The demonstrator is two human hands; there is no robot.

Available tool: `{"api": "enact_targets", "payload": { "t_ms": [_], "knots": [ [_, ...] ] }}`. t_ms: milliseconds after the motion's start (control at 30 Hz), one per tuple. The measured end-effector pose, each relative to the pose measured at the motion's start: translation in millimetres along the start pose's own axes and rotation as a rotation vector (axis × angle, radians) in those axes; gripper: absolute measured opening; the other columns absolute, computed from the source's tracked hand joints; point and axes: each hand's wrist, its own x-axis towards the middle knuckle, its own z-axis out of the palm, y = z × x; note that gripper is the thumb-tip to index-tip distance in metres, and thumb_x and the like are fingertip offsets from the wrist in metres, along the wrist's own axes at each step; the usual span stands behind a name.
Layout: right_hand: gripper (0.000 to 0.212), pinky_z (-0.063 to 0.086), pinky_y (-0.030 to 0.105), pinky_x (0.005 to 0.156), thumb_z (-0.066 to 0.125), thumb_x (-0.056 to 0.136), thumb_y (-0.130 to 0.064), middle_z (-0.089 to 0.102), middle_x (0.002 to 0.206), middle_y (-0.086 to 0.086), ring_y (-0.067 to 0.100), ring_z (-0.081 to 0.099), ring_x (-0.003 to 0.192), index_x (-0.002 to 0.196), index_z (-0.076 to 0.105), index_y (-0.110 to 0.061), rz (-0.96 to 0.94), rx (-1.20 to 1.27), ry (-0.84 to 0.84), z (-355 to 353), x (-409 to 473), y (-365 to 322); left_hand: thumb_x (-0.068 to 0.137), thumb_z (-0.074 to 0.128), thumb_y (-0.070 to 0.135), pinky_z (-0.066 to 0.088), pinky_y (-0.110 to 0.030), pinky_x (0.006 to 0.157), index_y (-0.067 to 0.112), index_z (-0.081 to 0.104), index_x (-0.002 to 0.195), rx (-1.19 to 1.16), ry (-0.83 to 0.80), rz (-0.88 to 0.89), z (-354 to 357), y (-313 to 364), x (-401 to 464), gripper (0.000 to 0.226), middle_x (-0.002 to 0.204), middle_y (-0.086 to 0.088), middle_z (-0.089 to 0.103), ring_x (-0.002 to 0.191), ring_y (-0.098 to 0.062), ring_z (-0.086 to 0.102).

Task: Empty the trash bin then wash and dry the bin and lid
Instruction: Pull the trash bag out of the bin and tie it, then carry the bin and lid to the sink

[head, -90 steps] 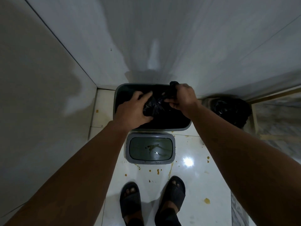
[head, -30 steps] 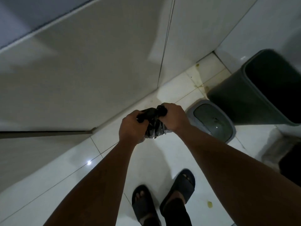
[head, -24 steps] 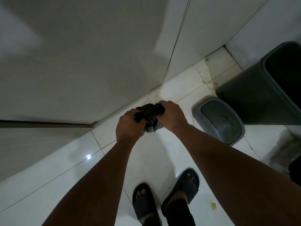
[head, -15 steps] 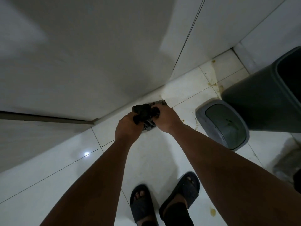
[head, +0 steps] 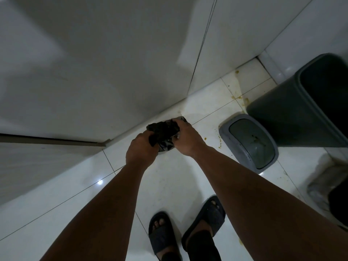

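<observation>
A pale tiled wall (head: 94, 72) met a glossy white tiled floor (head: 56, 194) dotted with yellowish stains near the corner. At the right edge stood the dark grey trash bin (head: 286, 117), upright and uncovered, its inside dark. Its grey swing lid (head: 248, 142) lay flat on the floor just beside the bin's base. Two bare forearms reached forward over a pair of dark slide sandals (head: 184, 230). The left hand (head: 141, 149) and right hand (head: 186, 136) were both clenched around a crumpled black trash bag (head: 162, 131), held between them above the floor, well apart from the bin.
</observation>
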Motion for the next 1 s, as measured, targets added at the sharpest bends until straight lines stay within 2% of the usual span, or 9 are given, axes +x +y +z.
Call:
{"api": "enact_targets", "payload": {
  "t_ms": [133, 233, 367, 467, 567, 667, 800, 933, 1000],
  "knots": [
    [0.066, 0.048, 0.043, 0.105, 0.066, 0.092, -0.015, 0.051, 0.143, 0.009, 0.029, 0.054, 0.129, 0.151, 0.040, -0.025, 0.016, 0.040, 0.029, -29, -27, 4, 0.081, 0.049, 0.031, 0.060, -0.045, 0.077, 0.028, 0.062, 0.124, 0.079, -0.004, 0.050, -10, 24, -13, 0.045, 0.105, -0.002, 0.067, 0.091, -0.027, 0.066],
    [0.072, 0.046, 0.042, 0.108, 0.066, 0.094, -0.019, 0.048, 0.145, 0.012, 0.032, 0.053, 0.131, 0.158, 0.032, -0.024, 0.081, 0.042, 0.041, -57, -54, 12, 0.077, 0.043, 0.033, 0.060, -0.049, 0.079, 0.029, 0.061, 0.118, 0.144, -0.019, 0.092, -18, 54, -19, 0.045, 0.105, -0.004, 0.068, 0.092, -0.030, 0.066],
    [0.069, 0.046, 0.042, 0.107, 0.061, 0.097, -0.026, 0.048, 0.148, 0.010, 0.031, 0.053, 0.133, 0.158, 0.029, -0.027, 0.145, 0.049, 0.074, -94, -88, 29, 0.093, 0.052, 0.024, 0.056, -0.044, 0.087, 0.021, 0.063, 0.121, 0.202, -0.044, 0.178, -28, 106, -28, 0.031, 0.114, -0.007, 0.065, 0.105, -0.034, 0.064],
    [0.071, 0.043, 0.041, 0.112, 0.063, 0.097, -0.028, 0.045, 0.155, 0.008, 0.028, 0.049, 0.140, 0.159, 0.029, -0.026, 0.184, 0.083, 0.134, -127, -118, 46, 0.090, 0.054, 0.031, 0.053, -0.041, 0.085, 0.022, 0.064, 0.118, 0.205, -0.081, 0.254, -29, 152, -37, 0.031, 0.114, -0.009, 0.065, 0.107, -0.035, 0.063],
    [0.066, 0.043, 0.040, 0.112, 0.062, 0.100, -0.030, 0.049, 0.154, 0.006, 0.030, 0.048, 0.139, 0.158, 0.033, -0.020, 0.249, 0.090, 0.200, -169, -145, 74, 0.092, 0.064, 0.029, 0.051, -0.042, 0.098, 0.022, 0.061, 0.133, 0.145, -0.115, 0.336, -22, 202, -48, 0.041, 0.132, -0.006, 0.061, 0.120, -0.030, 0.059],
    [0.059, 0.046, 0.043, 0.111, 0.060, 0.102, -0.029, 0.055, 0.144, 0.010, 0.030, 0.055, 0.133, 0.154, 0.039, -0.014, 0.303, 0.057, 0.258, -222, -166, 110, 0.095, 0.064, 0.032, 0.047, -0.041, 0.103, 0.024, 0.056, 0.139, 0.145, -0.139, 0.417, -4, 257, -61, 0.046, 0.141, -0.003, 0.056, 0.127, -0.025, 0.054],
    [0.045, 0.055, 0.043, 0.097, 0.063, 0.098, -0.022, 0.065, 0.122, 0.007, 0.028, 0.066, 0.113, 0.141, 0.053, -0.018, 0.325, 0.132, 0.455, -303, -189, 162, 0.096, 0.063, 0.034, 0.047, -0.040, 0.100, 0.027, 0.053, 0.141, 0.178, -0.168, 0.478, 42, 325, -64, 0.047, 0.142, -0.002, 0.054, 0.127, -0.025, 0.052],
    [0.048, 0.050, 0.034, 0.095, 0.064, 0.099, -0.026, 0.064, 0.132, 0.012, 0.027, 0.064, 0.111, 0.145, 0.052, -0.015, 0.422, 0.208, 0.583, -355, -194, 225, 0.093, 0.065, 0.030, 0.048, -0.043, 0.102, 0.029, 0.053, 0.139, 0.190, -0.200, 0.444, 86, 375, -58, 0.048, 0.141, -0.002, 0.055, 0.127, -0.026, 0.053],
    [0.050, 0.054, 0.039, 0.096, 0.061, 0.099, -0.033, 0.063, 0.133, 0.015, 0.033, 0.064, 0.115, 0.145, 0.052, -0.017, 0.457, 0.188, 0.642, -372, -195, 251, 0.094, 0.065, 0.030, 0.049, -0.045, 0.103, 0.026, 0.054, 0.139, 0.197, -0.218, 0.411, 103, 390, -56, 0.047, 0.140, -0.004, 0.056, 0.126, -0.027, 0.055]
  ]
}}
